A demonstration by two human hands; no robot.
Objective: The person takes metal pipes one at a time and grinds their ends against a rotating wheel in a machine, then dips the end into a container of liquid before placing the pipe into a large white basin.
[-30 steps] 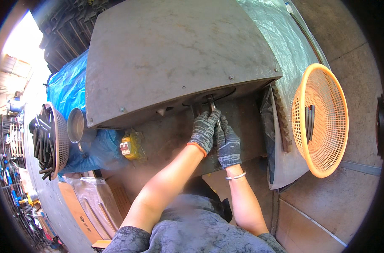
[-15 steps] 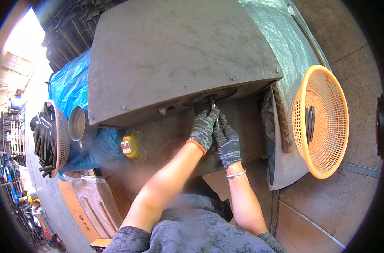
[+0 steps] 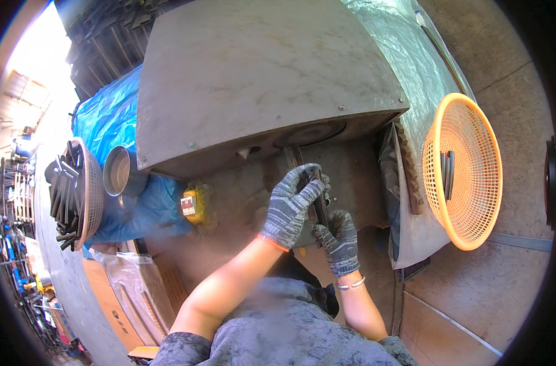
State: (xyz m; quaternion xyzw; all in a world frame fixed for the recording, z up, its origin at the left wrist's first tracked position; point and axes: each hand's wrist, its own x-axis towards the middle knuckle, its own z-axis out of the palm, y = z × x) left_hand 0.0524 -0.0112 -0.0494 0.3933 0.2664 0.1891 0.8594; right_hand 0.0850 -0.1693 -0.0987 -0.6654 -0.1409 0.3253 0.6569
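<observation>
Both my hands wear grey knitted gloves. My left hand [image 3: 293, 204] is closed around the upper end of a dark, narrow metal bar [image 3: 321, 210], its thumb and fingers pinching it. My right hand [image 3: 340, 244] is closed on the lower end of the same bar. The bar stands steeply in the picture, in front of and apart from a large grey metal housing [image 3: 265, 67]. Under the housing's front edge shows part of a dark round disc [image 3: 317, 133]. What lies inside my curled fingers is partly hidden.
An orange plastic basket [image 3: 491, 201] at the right holds several dark bars [image 3: 447, 175]. At the left, a pale basket [image 3: 93, 195] is heaped with dark bars, beside a metal pot [image 3: 122, 174]. A yellow package [image 3: 195, 205] lies near blue sheeting [image 3: 110, 113].
Both hands have drawn the bar back from the disc under the housing toward my body. The bar now shows more fully between them, and the hands are farther apart.
</observation>
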